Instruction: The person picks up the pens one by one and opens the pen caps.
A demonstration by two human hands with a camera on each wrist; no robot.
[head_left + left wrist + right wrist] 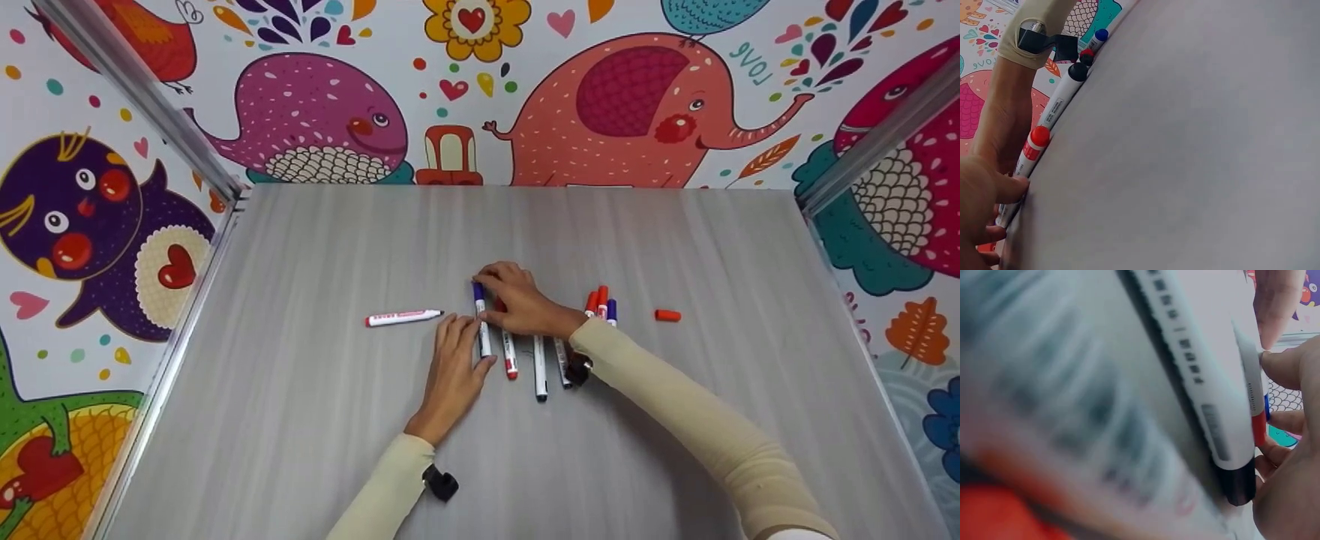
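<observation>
Both hands are at a white marker with a blue cap [484, 341], lying near the middle of the table. My left hand [454, 367] holds its lower part from the left, fingers on one side and thumb near the lower end. At the cap end, my right hand [521, 304] pinches the same marker with index finger and thumb. Just right of it lie a red-ended marker [510, 360] and a black-ended marker [541, 371], roughly side by side. Another dark-ended marker [562, 360] is partly covered by the right wrist.
To the left lies an uncapped white marker [401, 319] with a dark tip and red end. A loose orange-red cap [667, 316] sits at the right. Red ends [603, 294] and a blue end [612, 309] show behind the right forearm. Patterned walls border the grey table [315, 247].
</observation>
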